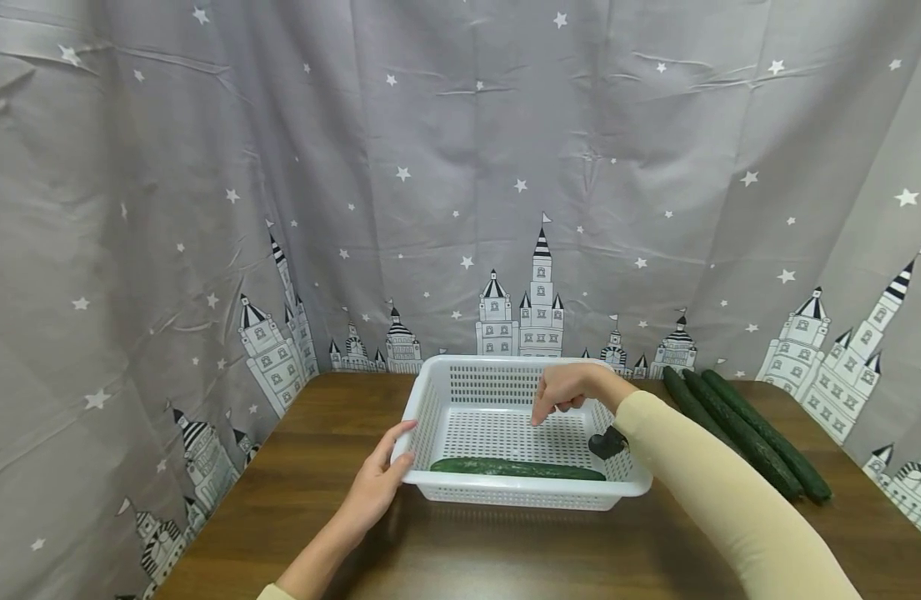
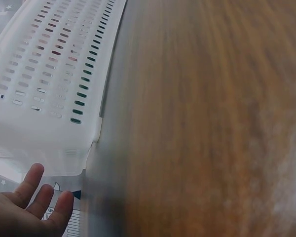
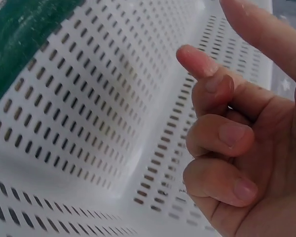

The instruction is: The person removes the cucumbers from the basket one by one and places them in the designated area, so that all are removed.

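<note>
A white plastic basket point(image 1: 520, 492) with slotted walls stands on the wooden table. One long green cucumber point(image 1: 516, 469) lies inside along its near wall. At the basket's left rim is my left hand point(image 1: 377, 479), thumb and a fingertip touching the edge; in the left wrist view its other fingers point(image 2: 25, 190) spread loosely beside the outer wall. My right hand point(image 1: 568, 387) hangs over the basket's inside and holds nothing. In the right wrist view, its index finger points out fairly straight while the other fingers point(image 3: 219, 136) curl loosely. The cucumber point(image 3: 24, 39) is apart from this hand.
Three more cucumbers point(image 1: 753, 433) lie side by side on the table point(image 1: 325, 450), right of the basket and beyond my right forearm. A grey curtain point(image 1: 445, 183) printed with stars and castles hangs behind the table and along its sides. A dark wrist camera point(image 1: 607, 443) sits under the right wrist.
</note>
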A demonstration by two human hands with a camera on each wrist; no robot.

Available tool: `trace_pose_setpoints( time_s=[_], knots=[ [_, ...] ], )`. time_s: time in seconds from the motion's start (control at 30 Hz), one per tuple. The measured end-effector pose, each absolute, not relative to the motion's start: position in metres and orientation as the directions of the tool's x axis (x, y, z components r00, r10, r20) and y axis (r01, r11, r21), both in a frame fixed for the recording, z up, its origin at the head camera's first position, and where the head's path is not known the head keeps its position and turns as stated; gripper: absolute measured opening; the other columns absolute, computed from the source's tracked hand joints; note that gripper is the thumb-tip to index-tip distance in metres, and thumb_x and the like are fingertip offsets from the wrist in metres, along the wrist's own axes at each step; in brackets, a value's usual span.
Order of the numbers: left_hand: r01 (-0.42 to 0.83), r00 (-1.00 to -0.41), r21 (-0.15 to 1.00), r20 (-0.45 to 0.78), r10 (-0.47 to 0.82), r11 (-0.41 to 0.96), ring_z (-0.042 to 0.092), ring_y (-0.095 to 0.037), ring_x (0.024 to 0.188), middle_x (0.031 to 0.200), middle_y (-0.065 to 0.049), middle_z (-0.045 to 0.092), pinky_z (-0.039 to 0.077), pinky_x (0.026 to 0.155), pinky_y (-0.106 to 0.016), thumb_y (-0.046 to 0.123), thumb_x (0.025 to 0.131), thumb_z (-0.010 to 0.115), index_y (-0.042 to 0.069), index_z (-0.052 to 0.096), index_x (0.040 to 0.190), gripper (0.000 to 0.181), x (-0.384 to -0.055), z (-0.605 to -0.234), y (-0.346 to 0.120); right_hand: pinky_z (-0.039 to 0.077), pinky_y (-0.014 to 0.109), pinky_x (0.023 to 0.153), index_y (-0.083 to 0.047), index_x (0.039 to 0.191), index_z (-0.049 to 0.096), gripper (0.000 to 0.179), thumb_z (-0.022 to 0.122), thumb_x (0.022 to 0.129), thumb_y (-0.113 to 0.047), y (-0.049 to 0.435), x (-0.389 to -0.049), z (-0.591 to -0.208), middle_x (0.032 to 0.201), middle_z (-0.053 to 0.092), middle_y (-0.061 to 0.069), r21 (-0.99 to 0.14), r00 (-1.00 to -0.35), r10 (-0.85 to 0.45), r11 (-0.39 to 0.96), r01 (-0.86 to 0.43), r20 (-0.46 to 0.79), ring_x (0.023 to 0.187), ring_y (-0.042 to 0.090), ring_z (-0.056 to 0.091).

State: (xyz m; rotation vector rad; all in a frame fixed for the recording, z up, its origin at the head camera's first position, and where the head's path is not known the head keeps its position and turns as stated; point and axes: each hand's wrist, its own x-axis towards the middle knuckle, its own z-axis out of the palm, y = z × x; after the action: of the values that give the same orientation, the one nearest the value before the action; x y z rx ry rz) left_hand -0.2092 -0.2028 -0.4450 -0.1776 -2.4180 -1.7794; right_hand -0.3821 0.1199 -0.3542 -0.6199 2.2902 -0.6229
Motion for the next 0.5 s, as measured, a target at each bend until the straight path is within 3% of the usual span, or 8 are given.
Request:
trace_pose_setpoints(
  time_s=[0.3,0.5],
  knots=[
    [0.180,-0.982,0.932,0.187,0.009,0.315,0.054,-0.031,0.122,0.146,-0.018,0.050,0.046,0.092,-0.037,0.014,0.103,0.052,0.026,0.047,0.148,0.047,-0.210,-0.445,-0.203,0.019,0.025,0.046,-0.014,0.086,0.081,0.022,0.082,0.082,-0.035,0.102,-0.374,-0.368,0.053,0.037,-0.005,-0.493,-0.600,-0.581,0.806,-0.329,-0.550,0.047,0.008,0.020],
    [0.188,-0.981,0.926,0.195,0.013,0.328,0.052,-0.032,0.125,0.149,-0.020,0.047,0.047,0.092,-0.037,0.015,0.103,0.052,0.024,0.046,0.148,0.046,-0.208,-0.444,-0.202,0.017,0.025,0.045,-0.018,0.073,0.073,0.023,0.083,0.081,-0.037,0.096,-0.372,-0.377,0.054,0.039,-0.006,-0.438,-0.551,-0.545,0.838,-0.326,-0.632,0.047,0.006,0.022]
  ],
)
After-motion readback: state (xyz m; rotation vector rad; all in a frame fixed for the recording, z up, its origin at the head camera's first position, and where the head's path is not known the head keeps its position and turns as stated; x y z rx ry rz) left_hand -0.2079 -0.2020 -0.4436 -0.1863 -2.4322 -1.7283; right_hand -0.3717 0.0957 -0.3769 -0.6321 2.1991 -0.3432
